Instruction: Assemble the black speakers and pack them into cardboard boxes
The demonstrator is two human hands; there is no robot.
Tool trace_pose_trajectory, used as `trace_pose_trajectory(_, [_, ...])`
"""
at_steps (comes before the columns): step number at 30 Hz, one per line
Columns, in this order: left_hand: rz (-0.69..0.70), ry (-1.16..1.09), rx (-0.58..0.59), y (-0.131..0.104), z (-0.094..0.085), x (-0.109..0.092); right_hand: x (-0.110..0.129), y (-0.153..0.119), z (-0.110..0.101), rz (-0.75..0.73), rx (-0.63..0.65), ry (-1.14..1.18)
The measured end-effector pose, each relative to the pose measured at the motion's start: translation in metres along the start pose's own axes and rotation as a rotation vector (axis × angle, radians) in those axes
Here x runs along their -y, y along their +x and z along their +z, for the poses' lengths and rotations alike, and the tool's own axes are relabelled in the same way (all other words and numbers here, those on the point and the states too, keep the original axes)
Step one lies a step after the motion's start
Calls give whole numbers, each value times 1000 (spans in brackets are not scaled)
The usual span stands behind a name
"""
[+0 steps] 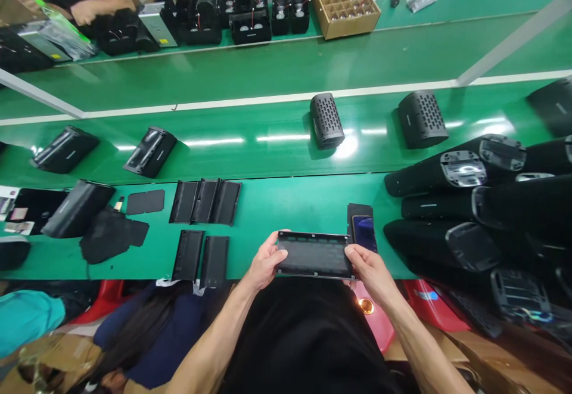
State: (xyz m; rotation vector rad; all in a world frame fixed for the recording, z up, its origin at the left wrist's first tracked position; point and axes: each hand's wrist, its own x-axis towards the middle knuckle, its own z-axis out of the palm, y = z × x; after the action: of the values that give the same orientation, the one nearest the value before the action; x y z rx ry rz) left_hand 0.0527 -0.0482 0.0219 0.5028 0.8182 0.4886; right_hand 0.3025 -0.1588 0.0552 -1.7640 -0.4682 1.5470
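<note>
Between my two hands is a black rectangular plastic panel with a raised rim and slots showing through its inner face. My left hand grips its left end, thumb on top. At the right end my right hand pinches it the same way; the fingers beneath are mostly hidden. The panel is held over the front edge of the green bench. Just behind my right hand lies a smartphone on a dark flat sheet. Left of my hands, similar black panels lie in two rows, one of them a front panel.
Several black housings are piled at the right. Black speaker-like units stand along the green strip behind the bench. At the back are a divided cardboard box and open black casings. A co-worker's arm shows at upper left.
</note>
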Motion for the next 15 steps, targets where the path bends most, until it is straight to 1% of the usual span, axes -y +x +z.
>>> trace_pose_trajectory(5, [-19, -7, 26, -1, 5, -4, -3, -1, -1, 13, -16, 11])
trace_pose_trajectory(9, [-10, -16, 35, -3, 6, -3, -6, -2, -2, 9, -29, 15])
trace_pose_trajectory(15, [-6, -26, -4, 1, 4, -1, -10, 4, -5, 0, 6, -4])
